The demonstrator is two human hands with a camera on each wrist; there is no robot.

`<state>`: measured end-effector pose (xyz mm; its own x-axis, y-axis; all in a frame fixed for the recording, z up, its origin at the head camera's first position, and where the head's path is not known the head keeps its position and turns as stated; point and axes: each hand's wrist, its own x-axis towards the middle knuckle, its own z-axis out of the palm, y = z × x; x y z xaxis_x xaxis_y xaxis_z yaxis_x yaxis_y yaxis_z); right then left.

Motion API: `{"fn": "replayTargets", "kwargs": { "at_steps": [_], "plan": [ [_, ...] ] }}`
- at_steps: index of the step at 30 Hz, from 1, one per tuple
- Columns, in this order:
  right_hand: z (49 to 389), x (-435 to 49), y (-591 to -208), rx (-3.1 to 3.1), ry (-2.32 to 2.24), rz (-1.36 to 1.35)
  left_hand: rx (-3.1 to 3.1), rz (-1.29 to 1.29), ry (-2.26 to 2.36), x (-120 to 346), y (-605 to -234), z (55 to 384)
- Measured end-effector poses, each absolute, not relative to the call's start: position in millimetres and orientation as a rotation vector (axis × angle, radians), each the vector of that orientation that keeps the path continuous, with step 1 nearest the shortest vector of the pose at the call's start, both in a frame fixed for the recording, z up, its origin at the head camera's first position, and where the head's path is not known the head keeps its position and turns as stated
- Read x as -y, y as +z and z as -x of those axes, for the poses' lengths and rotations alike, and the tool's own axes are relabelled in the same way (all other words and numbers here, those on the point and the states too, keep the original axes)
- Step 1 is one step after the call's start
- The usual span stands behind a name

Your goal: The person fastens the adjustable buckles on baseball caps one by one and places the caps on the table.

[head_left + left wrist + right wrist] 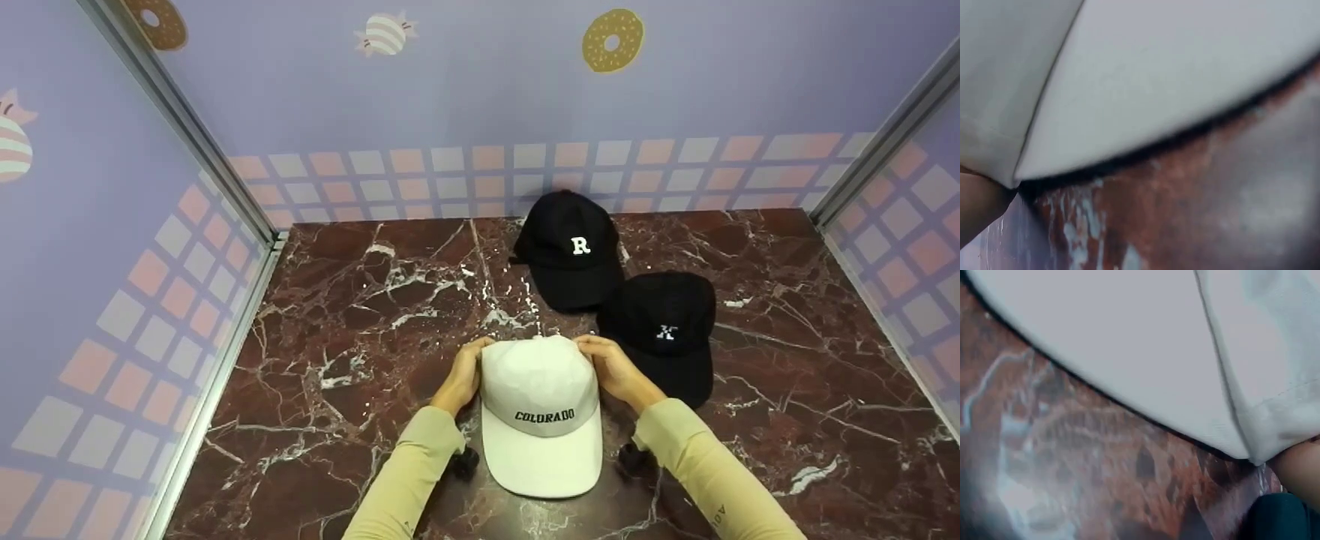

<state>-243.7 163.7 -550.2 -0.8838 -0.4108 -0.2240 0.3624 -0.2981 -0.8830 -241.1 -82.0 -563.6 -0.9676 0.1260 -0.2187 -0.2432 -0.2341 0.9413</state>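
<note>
A white baseball cap (540, 457) with COLORADO in dark letters across its front lies with its brim toward me. My left hand (466, 373) holds its left side, fingers reaching to the back edge of the crown. On the opposite side my right hand (616, 367) grips the crown the same way. In the left wrist view, the white brim (1151, 90) fills the upper part, with a bit of the hand at the left edge. The right wrist view has the brim (1112, 337) too, and part of the hand (1300, 472) against the crown's lower edge. The fingertips are mostly hidden.
A black cap with a white R (566, 225) stands near the back wall. Another black cap with an X-like letter (660, 307) sits just beyond my right hand, overlapping the first in view. The dark red marble-patterned tabletop (337, 315) has patterned walls (465, 97) around it.
</note>
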Motion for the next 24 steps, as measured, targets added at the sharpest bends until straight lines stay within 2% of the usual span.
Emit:
{"fn": "replayTargets", "kwargs": {
  "at_steps": [7,14,19,24],
  "plan": [
    [245,-184,-541,-1.681,-2.157,0.140,-1.997,0.096,2.114,96,-554,237],
    [244,-205,-528,-1.982,-1.806,0.120,-2.246,0.105,1.867,117,-548,229],
    [242,-210,-529,-1.948,-1.637,0.096,-2.165,0.049,1.755,123,-550,224],
    [239,-208,-538,-1.795,-1.660,0.134,-1.973,0.019,1.776,118,-555,221]
  ]
}}
